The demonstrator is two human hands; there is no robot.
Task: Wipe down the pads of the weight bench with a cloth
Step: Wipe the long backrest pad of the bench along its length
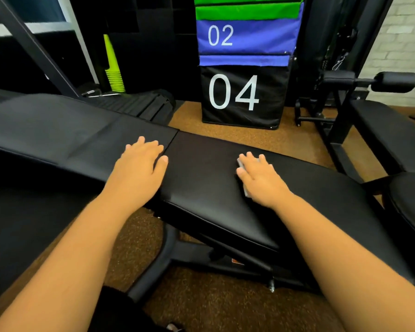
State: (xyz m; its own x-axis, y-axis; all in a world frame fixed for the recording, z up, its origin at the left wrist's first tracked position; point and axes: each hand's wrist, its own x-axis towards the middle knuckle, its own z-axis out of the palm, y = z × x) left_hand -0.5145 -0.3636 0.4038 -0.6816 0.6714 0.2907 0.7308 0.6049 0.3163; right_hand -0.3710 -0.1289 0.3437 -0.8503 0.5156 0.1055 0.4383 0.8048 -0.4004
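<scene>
Right hand (pixel 259 178), fingers flat, presses cloth (pixel 243 179) on seat pad (pixel 201 183); left hand (pixel 141 161), fingers spread, braces beside pad seam. Best: long overlapping strokes.

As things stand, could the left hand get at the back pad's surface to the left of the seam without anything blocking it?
Probably yes. The left hand already rests flat on the back pad near the seam, and the pad's top to its left shows bare. The right hand presses the cloth on the seat pad, well clear.
</scene>
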